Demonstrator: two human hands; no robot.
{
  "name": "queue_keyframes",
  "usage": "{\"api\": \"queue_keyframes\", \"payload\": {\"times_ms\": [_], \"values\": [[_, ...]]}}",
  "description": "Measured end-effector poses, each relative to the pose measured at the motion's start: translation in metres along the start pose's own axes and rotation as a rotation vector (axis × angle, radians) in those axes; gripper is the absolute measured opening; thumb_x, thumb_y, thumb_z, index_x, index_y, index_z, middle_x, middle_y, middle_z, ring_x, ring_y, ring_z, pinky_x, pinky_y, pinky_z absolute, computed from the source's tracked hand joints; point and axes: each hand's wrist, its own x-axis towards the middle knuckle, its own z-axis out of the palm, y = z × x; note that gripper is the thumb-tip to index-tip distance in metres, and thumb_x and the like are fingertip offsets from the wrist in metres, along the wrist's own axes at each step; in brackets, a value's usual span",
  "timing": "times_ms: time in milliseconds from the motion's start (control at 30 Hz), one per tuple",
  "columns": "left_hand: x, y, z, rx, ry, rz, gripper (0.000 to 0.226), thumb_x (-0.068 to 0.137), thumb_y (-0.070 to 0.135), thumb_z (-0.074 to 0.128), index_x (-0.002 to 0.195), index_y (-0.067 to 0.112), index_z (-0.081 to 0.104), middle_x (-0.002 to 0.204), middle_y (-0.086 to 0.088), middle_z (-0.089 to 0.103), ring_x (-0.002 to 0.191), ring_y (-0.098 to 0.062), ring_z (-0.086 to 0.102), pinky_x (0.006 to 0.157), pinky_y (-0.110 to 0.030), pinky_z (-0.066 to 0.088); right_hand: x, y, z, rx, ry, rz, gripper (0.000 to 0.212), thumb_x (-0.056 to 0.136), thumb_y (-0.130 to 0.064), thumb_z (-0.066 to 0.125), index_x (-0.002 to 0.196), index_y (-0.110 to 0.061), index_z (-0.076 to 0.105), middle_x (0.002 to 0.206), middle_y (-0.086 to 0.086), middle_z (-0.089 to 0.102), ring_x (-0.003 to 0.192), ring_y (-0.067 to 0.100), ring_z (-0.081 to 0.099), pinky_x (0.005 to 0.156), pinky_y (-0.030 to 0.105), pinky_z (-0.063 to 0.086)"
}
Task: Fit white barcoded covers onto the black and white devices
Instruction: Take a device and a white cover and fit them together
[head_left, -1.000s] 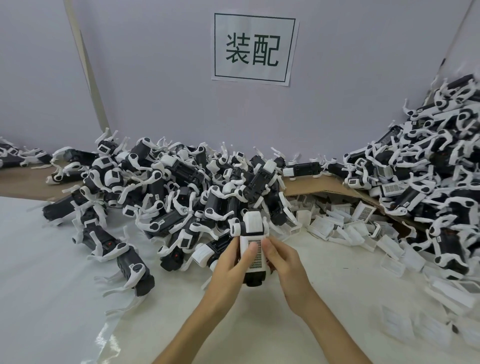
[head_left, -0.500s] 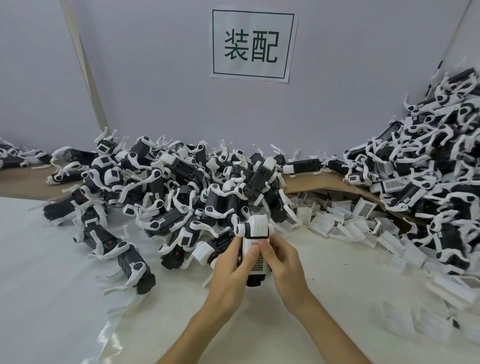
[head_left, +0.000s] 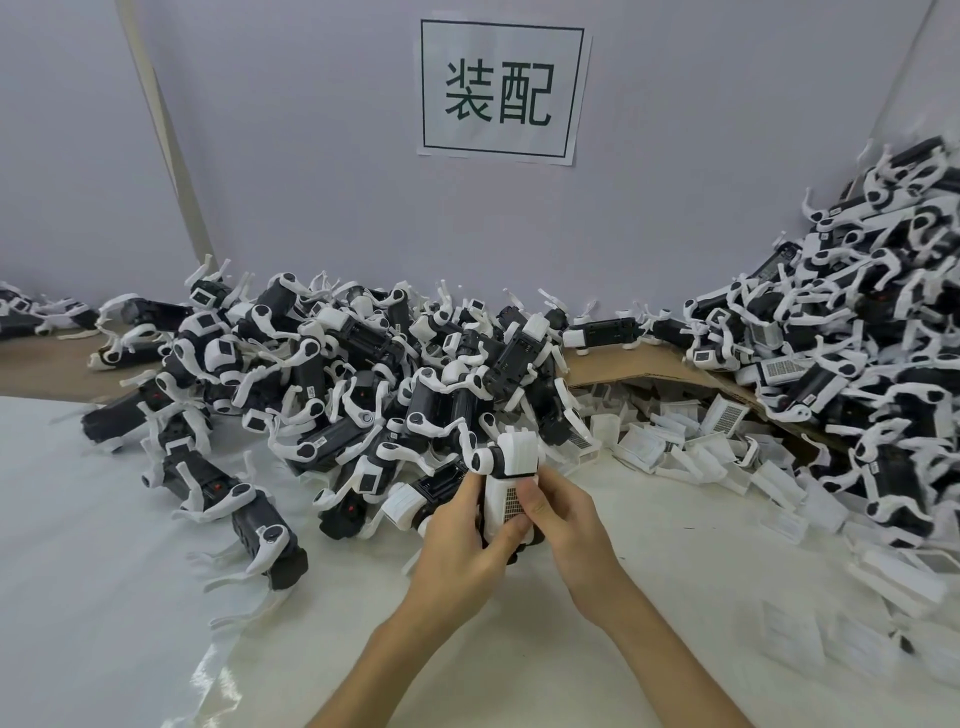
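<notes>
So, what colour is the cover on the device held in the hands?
The cover is white with a dark barcode pattern; best seen in the head view.

Left hand (head_left: 460, 545) and right hand (head_left: 569, 525) both grip a black-and-white plastic device (head_left: 519, 454); forearms converge from 7 and 5 o'clock.
</notes>
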Motion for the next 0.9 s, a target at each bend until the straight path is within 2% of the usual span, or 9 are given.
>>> {"api": "queue_keyframes", "payload": {"times_ms": [133,233,367,467,567,633,733,800,900], "values": [[-0.001,0.001,0.002,-0.007,0.023,-0.004,0.036,0.088,0.038,0.065,0.121,0.023,0.059,0.090,0.012,0.069,0.084,-0.014,0.069,0.076,-0.049,0.059,-0.001,0.002,0.003,0.001,0.049,-0.030,0.040,0.092,-0.038,0.059,0.109,-0.003,0.066,0.103,0.026,0.067,0.100,0.042,0.064,0.084,0.044,0.055],[0.000,0.001,0.002,-0.020,0.023,0.005,0.035,0.088,0.036,0.067,0.119,0.022,0.060,0.088,0.009,0.071,0.079,-0.014,0.070,0.072,-0.048,0.059,0.000,0.004,0.002,0.013,0.045,-0.015,0.042,0.092,-0.039,0.060,0.110,-0.001,0.065,0.104,0.028,0.068,0.101,0.044,0.065,0.087,0.051,0.054],[0.005,0.000,-0.001,-0.011,0.033,-0.017,0.034,0.083,0.035,0.074,0.115,0.028,0.064,0.087,0.007,0.073,0.080,-0.017,0.073,0.073,-0.047,0.060,0.001,0.002,0.004,-0.014,0.080,-0.040,0.037,0.094,-0.041,0.062,0.108,-0.009,0.070,0.098,0.015,0.074,0.094,0.030,0.072,0.075,0.035,0.059],[0.007,-0.002,-0.002,-0.070,0.043,-0.025,0.031,0.078,0.030,0.077,0.108,0.027,0.069,0.090,0.008,0.076,0.082,-0.012,0.074,0.073,-0.033,0.060,0.000,0.002,0.003,-0.143,0.113,-0.128,0.031,0.089,-0.043,0.066,0.108,-0.020,0.071,0.094,0.003,0.075,0.088,0.022,0.072,0.072,0.041,0.060],[0.008,-0.002,-0.005,-0.293,-0.021,-0.097,0.029,0.079,0.016,0.079,0.107,0.015,0.072,0.093,0.000,0.078,0.086,-0.014,0.075,0.070,-0.022,0.057,-0.004,0.002,0.006,-0.308,0.138,-0.259,0.029,0.089,-0.050,0.064,0.110,-0.031,0.069,0.092,-0.007,0.072,0.085,0.017,0.069,0.067,0.041,0.060],[0.009,0.000,-0.009,-0.455,-0.089,-0.121,0.031,0.077,0.009,0.076,0.107,0.005,0.071,0.096,-0.009,0.077,0.092,-0.023,0.074,0.075,-0.028,0.057,-0.007,0.003,0.011,-0.401,0.168,-0.381,0.025,0.091,-0.047,0.061,0.111,-0.033,0.065,0.096,-0.011,0.069,0.090,0.015,0.067,0.073,0.039,0.057],[0.009,0.003,-0.015,-0.751,-0.205,-0.133,0.032,0.069,0.009,0.068,0.099,-0.004,0.070,0.097,-0.020,0.071,0.093,-0.031,0.068,0.083,-0.035,0.055,-0.010,0.005,0.015,-0.590,0.259,-0.527,0.020,0.094,-0.046,0.058,0.111,-0.036,0.061,0.102,-0.021,0.062,0.099,0.000,0.057,0.082,0.030,0.049],[0.008,0.004,-0.017,-0.928,-0.260,-0.171,0.032,0.068,0.013,0.064,0.095,-0.004,0.070,0.095,-0.021,0.066,0.094,-0.034,0.061,0.084,-0.036,0.051,-0.012,0.007,0.015,-0.678,0.313,-0.579,0.031,0.094,-0.046,0.058,0.115,-0.025,0.065,0.105,-0.020,0.061,0.105,0.000,0.054,0.089,0.033,0.045],[0.007,0.004,-0.018,-1.073,-0.348,-0.201,0.038,0.081,0.024,0.066,0.108,-0.003,0.067,0.107,-0.022,0.064,0.104,-0.037,0.058,0.092,-0.039,0.049,-0.014,0.006,0.018,-0.782,0.338,-0.650,0.046,0.094,-0.048,0.058,0.125,-0.015,0.066,0.113,-0.010,0.060,0.107,0.008,0.051,0.097,0.026,0.037]]}}
